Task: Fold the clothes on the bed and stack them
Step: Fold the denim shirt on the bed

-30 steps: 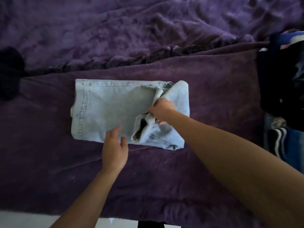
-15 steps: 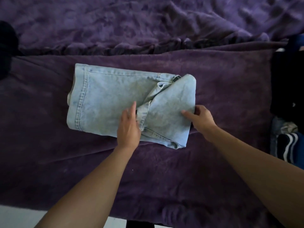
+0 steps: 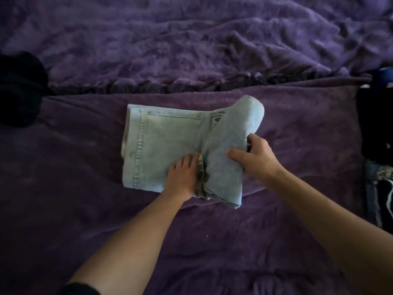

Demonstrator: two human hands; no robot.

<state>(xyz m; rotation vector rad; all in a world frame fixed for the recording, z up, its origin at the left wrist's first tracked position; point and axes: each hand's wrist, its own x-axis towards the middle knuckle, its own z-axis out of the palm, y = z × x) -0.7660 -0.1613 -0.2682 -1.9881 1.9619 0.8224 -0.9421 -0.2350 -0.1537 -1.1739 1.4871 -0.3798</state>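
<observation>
Open bed [image 3: 212,241] spreads in front of the jeans [image 3: 165,141]. A dark clothes pile [image 3: 374,124] crowds its right edge, a black garment [image 3: 19,88] its left.

A single wide-angle camera worn on the head looks forward and steeply down at the purple bed cover [image 3: 85,188] from close range, so the left hand [image 3: 182,175] and right hand [image 3: 255,158] reach in from the bottom edge towards the folded jeans [image 3: 165,145] near mid-frame.

You'll see a rumpled purple blanket [image 3: 191,39] bunched at the far side, bordering a smoother purple bedspread [image 3: 63,209] nearer you.
</observation>
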